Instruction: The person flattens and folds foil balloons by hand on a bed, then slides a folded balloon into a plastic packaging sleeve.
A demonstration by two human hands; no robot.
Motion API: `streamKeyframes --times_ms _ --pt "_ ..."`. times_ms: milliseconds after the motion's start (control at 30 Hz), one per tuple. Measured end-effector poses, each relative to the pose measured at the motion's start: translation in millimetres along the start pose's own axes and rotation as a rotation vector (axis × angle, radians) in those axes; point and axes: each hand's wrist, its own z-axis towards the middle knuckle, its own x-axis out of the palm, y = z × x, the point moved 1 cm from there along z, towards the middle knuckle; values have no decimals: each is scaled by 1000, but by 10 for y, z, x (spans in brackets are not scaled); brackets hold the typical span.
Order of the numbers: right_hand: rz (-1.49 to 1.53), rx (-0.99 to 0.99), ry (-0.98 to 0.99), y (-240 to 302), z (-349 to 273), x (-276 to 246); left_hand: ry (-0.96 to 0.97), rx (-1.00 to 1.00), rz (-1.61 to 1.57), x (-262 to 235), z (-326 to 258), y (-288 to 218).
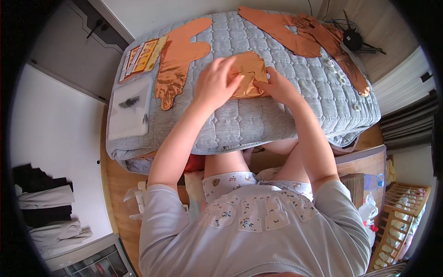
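Foil balloon (249,74), folded up mid-mattress (258,122): left hand (216,82) pressed flat on it, right hand (277,86) seemingly pinching its edge.

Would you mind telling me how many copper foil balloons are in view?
4: folded foil balloon under both hands; flat one to its left; two overlapping at far right. More may be hidden.

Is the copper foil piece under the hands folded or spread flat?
Folded. The foil piece is a compact, creased packet under the left hand and right hand, unlike the flat foil shape lying spread beside it.
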Motion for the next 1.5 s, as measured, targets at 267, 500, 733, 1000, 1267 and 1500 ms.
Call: streamKeyframes --times_ms 267,500,733,1000,1267,1500 --pt "133 69 3 17 -37 19 261 402 93 515 141 181" --pt "386 -118 -78 -5 -409 -69 276 393 132 561 123 243" --pt "304 -193 125 -29 -307 -244 286 404 153 588 139 234" --pt "-153 -403 -122 30 -321 -125 297 387 169 535 123 191" --pt "-539 -354 26 -150 77 155 228 364 100 644 101 251" --pt "-578 -373 0 -188 68 200 317 311 -32 413 106 472"
